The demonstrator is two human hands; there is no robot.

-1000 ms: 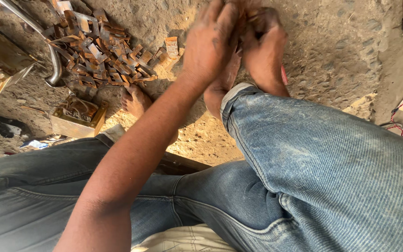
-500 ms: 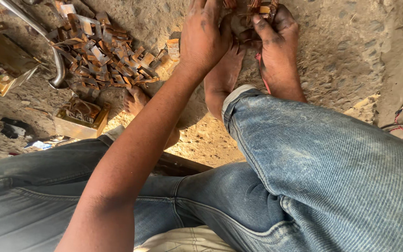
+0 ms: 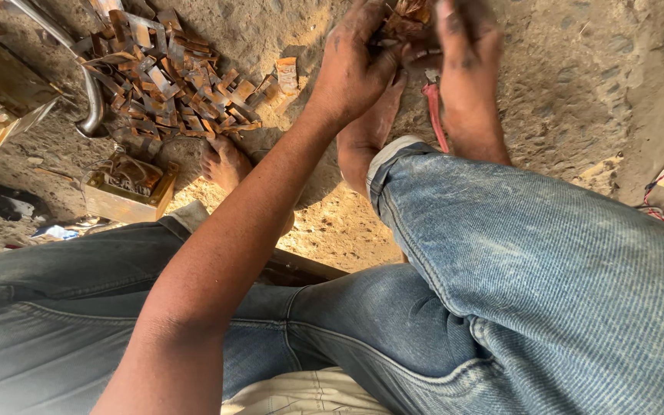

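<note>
Two hands, left (image 3: pixel 355 65) and right (image 3: pixel 466 54), clench one rusty metal bundle (image 3: pixel 405 19); one pile of plates (image 3: pixel 170 73) lies beside two bare feet.

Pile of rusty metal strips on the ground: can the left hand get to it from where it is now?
Probably yes. The pile of rusty metal strips lies on open dirt beside the left hand, with nothing between them. But that hand and the right hand are both gripping a rusty metal bundle, so it would need letting go first.
</note>
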